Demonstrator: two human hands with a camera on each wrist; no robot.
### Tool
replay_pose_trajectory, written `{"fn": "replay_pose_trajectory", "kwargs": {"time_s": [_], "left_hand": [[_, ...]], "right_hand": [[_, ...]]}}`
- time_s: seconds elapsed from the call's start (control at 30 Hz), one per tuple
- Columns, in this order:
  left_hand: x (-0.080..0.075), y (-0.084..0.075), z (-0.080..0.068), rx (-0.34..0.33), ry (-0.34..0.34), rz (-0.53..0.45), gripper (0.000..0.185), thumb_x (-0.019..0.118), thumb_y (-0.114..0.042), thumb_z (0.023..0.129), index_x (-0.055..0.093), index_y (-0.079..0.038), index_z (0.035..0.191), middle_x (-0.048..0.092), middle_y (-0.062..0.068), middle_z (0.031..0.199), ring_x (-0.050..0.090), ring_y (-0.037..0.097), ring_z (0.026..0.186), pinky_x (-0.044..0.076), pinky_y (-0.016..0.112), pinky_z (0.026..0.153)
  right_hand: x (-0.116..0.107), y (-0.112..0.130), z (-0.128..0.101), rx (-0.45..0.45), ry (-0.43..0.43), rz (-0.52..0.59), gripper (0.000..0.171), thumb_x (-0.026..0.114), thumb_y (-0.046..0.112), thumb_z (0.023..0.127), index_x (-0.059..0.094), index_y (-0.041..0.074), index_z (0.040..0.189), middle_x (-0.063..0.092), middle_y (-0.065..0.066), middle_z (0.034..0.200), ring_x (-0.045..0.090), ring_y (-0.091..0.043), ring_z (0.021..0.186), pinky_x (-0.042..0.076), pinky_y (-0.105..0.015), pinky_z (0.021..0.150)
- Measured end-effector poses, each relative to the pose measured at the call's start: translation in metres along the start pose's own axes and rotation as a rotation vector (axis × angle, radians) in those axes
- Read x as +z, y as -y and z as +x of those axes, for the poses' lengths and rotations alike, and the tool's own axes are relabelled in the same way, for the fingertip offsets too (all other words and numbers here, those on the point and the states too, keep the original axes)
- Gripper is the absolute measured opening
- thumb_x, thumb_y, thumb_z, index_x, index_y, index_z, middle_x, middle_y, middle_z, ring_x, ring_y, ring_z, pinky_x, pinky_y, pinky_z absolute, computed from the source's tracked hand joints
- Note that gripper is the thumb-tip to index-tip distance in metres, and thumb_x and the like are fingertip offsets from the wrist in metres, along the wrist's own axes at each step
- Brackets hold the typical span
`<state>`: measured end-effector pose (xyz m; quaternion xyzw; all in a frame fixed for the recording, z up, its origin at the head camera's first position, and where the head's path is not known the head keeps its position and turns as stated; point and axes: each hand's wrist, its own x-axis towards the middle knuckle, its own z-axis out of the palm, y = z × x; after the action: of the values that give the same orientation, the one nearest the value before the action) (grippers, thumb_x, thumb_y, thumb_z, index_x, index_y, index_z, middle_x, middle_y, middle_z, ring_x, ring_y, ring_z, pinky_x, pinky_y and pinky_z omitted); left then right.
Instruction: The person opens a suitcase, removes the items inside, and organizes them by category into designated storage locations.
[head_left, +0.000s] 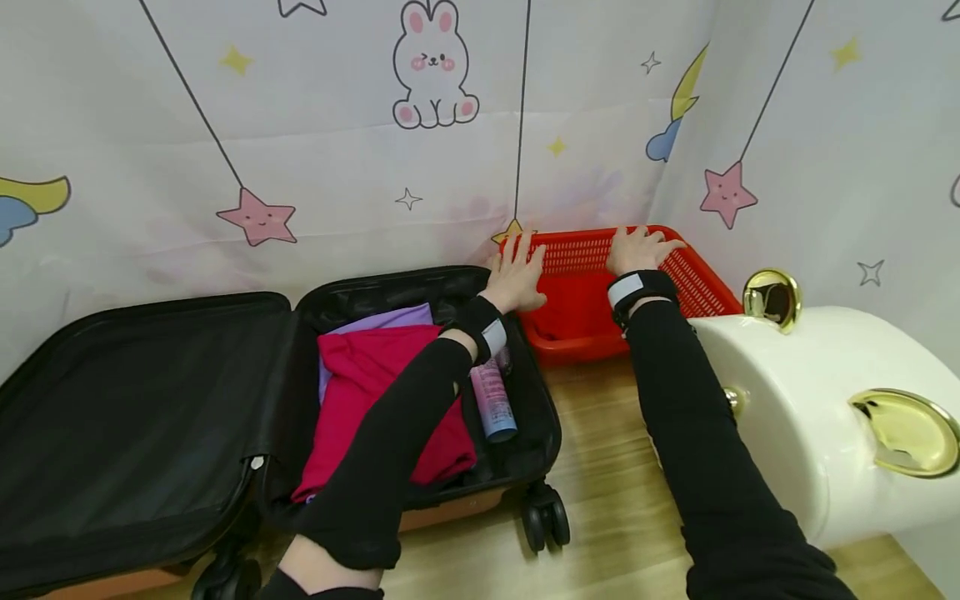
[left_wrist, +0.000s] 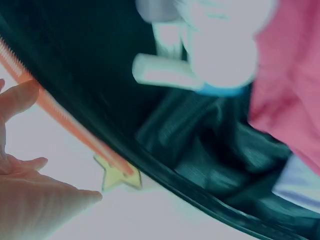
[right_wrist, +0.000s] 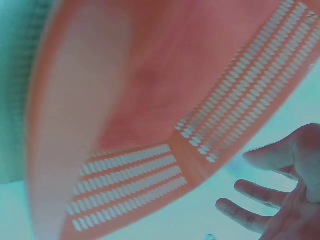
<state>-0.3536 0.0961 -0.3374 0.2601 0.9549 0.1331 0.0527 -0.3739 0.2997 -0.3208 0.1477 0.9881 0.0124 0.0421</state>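
Note:
In the head view, my left hand hovers with spread fingers by the left side of a red plastic basket, close to the far right corner of an open black suitcase. My right hand overlaps the basket's far rim, its fingers apart; the right wrist view shows that hand beside the slotted wall with nothing in its grasp. A magenta cloth, a lilac cloth and a pink-and-blue bottle lie in the suitcase. White-capped containers show there in the left wrist view.
Right of the basket stands a glossy white rounded fixture with gold fittings. A printed curtain hangs behind everything. Black caster wheels stick out from the suitcase over the wood-look floor.

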Motion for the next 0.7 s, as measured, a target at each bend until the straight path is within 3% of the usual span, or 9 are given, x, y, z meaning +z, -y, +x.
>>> {"fn": "replay_pose_trajectory", "kwargs": {"time_s": [0.1, 0.17, 0.23, 0.33, 0.4, 0.47, 0.7], "left_hand": [[-0.013, 0.014, -0.013, -0.021, -0.014, -0.074, 0.080, 0.060, -0.031, 0.097, 0.017, -0.011, 0.162, -0.016, 0.009, 0.170, -0.010, 0.034, 0.158, 0.008, 0.055, 0.128], [-0.023, 0.024, -0.022, -0.026, -0.028, -0.123, 0.080, 0.059, -0.031, 0.097, 0.016, -0.010, 0.162, -0.014, 0.011, 0.170, -0.010, 0.035, 0.157, 0.009, 0.057, 0.127], [-0.034, 0.034, -0.032, -0.032, -0.038, -0.152, 0.080, 0.058, -0.032, 0.097, 0.017, -0.010, 0.161, -0.013, 0.012, 0.170, -0.009, 0.036, 0.157, 0.009, 0.057, 0.127], [-0.051, 0.052, -0.049, -0.049, -0.045, -0.159, 0.079, 0.058, -0.032, 0.097, 0.017, -0.009, 0.161, -0.011, 0.013, 0.169, -0.007, 0.038, 0.157, 0.012, 0.060, 0.126], [-0.061, 0.068, -0.061, -0.078, -0.025, -0.139, 0.079, 0.057, -0.033, 0.098, 0.017, -0.008, 0.162, -0.010, 0.015, 0.169, -0.003, 0.041, 0.156, 0.013, 0.061, 0.125], [-0.067, 0.085, -0.074, -0.121, 0.008, -0.118, 0.080, 0.057, -0.033, 0.098, 0.017, -0.007, 0.161, -0.006, 0.017, 0.169, 0.002, 0.044, 0.154, 0.016, 0.063, 0.123], [-0.072, 0.142, -0.123, -0.271, 0.246, 0.011, 0.077, 0.058, -0.033, 0.098, 0.023, 0.002, 0.157, 0.020, 0.033, 0.161, 0.022, 0.054, 0.148, 0.028, 0.064, 0.118]], "right_hand": [[-0.012, 0.009, -0.004, -0.075, -0.040, 0.026, 0.055, 0.052, 0.023, 0.099, 0.038, 0.000, 0.148, 0.039, -0.036, 0.148, 0.034, -0.061, 0.135, 0.015, -0.080, 0.112], [-0.020, 0.016, -0.006, -0.126, -0.089, 0.051, 0.047, 0.054, 0.022, 0.097, 0.049, -0.001, 0.138, 0.050, -0.034, 0.139, 0.042, -0.059, 0.131, 0.015, -0.080, 0.112], [-0.028, 0.026, -0.010, -0.176, -0.139, 0.067, 0.040, 0.056, 0.021, 0.095, 0.057, -0.002, 0.128, 0.059, -0.031, 0.127, 0.051, -0.055, 0.123, 0.027, -0.076, 0.110], [-0.038, 0.047, -0.019, -0.246, -0.172, 0.071, 0.043, 0.054, 0.020, 0.094, 0.056, -0.001, 0.132, 0.061, -0.028, 0.129, 0.055, -0.051, 0.120, 0.034, -0.072, 0.108], [-0.043, 0.064, -0.027, -0.296, -0.167, 0.069, 0.050, 0.051, 0.020, 0.096, 0.048, 0.001, 0.142, 0.055, -0.027, 0.139, 0.052, -0.050, 0.127, 0.036, -0.070, 0.108], [-0.046, 0.082, -0.034, -0.348, -0.162, 0.078, 0.057, 0.050, 0.021, 0.096, 0.040, 0.002, 0.149, 0.047, -0.026, 0.149, 0.046, -0.050, 0.134, 0.029, -0.071, 0.113], [-0.040, 0.146, -0.056, -0.567, -0.082, 0.088, 0.049, 0.054, 0.024, 0.097, 0.049, 0.009, 0.144, 0.055, -0.018, 0.146, 0.053, -0.040, 0.128, 0.039, -0.062, 0.109]]}}
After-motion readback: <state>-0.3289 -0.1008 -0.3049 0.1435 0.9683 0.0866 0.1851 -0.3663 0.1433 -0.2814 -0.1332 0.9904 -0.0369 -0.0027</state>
